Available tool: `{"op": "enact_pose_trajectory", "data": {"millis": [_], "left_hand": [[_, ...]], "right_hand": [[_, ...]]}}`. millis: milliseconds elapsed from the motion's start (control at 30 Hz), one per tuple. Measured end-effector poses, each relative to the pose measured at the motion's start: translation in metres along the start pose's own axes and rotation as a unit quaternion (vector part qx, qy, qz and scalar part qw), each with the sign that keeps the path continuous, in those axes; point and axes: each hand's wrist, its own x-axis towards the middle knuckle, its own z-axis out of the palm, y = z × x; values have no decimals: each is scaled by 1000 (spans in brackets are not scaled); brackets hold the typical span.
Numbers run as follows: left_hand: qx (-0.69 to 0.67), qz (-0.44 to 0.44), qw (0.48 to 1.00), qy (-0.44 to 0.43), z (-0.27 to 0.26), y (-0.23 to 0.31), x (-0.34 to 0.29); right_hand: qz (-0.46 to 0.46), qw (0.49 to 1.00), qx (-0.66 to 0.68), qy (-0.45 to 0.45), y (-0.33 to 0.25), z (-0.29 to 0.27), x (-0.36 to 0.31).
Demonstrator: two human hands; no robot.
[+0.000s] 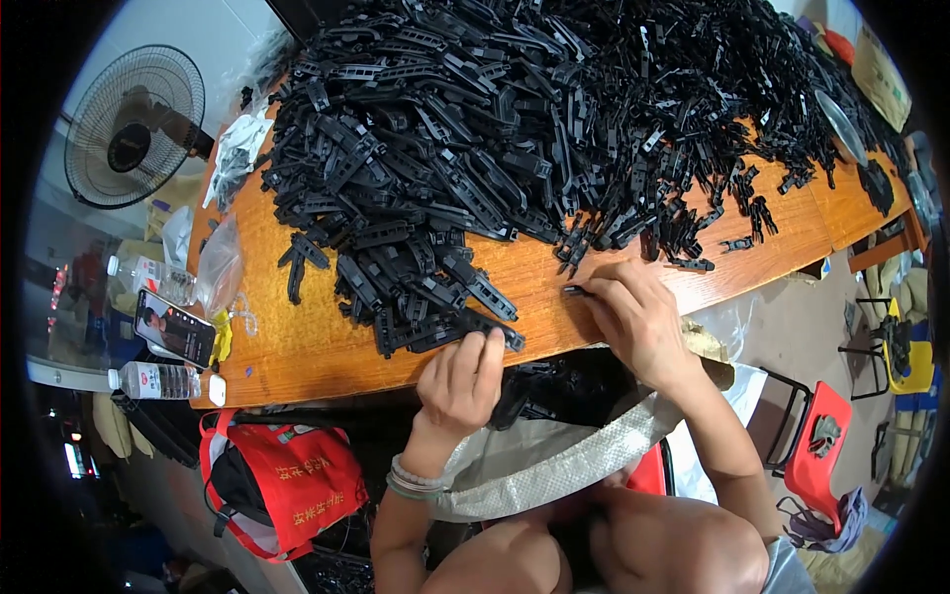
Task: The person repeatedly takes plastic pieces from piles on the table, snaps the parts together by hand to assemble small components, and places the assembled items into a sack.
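Observation:
My left hand [460, 381] is closed at the table's front edge, its fingertips on the end of a long black plastic part [514, 340] at the front of the pile. To the right, my right hand [638, 322] pinches a small black plastic clip [574, 290] just above the tabletop. Long ribbed black parts [435, 168] are heaped on the left and middle of the wooden table [287, 342]. Smaller black clips [683, 188] lie heaped and scattered on the right. Below the edge, a white woven sack [584, 463] hangs open over my lap, with black parts inside.
At the table's left end are a phone [175, 328] and water bottles [158, 380]. A fan [135, 127] stands beyond them. A red bag [287, 485] hangs below the table on the left. A red chair [819, 450] stands on the right.

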Motion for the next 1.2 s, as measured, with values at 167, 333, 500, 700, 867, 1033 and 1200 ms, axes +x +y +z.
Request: {"op": "enact_pose_trajectory", "data": {"millis": [167,333,500,700,867,1033,1200], "left_hand": [[-181,-119,973,82,1,18,-7],[-535,-400,730,145,-11,46,14],[-682,-433,589,-5,-19,40,15],[-722,-468,510,11,-16,44,10],[-654,-526,534,-100,-20,39,15],[-636,-412,636,-147,-27,39,23],[-552,-365,730,-168,-36,52,25]], "right_hand": [[116,964,240,1,-27,-7,-15],[219,824,521,-40,-38,-13,-20],[172,839,510,-83,-40,-19,-20],[139,889,436,-27,-38,-26,-22],[81,909,402,-74,-39,-22,-23],[42,951,304,-29,-37,-17,-24],[20,957,291,2,-34,-16,-30]]}}
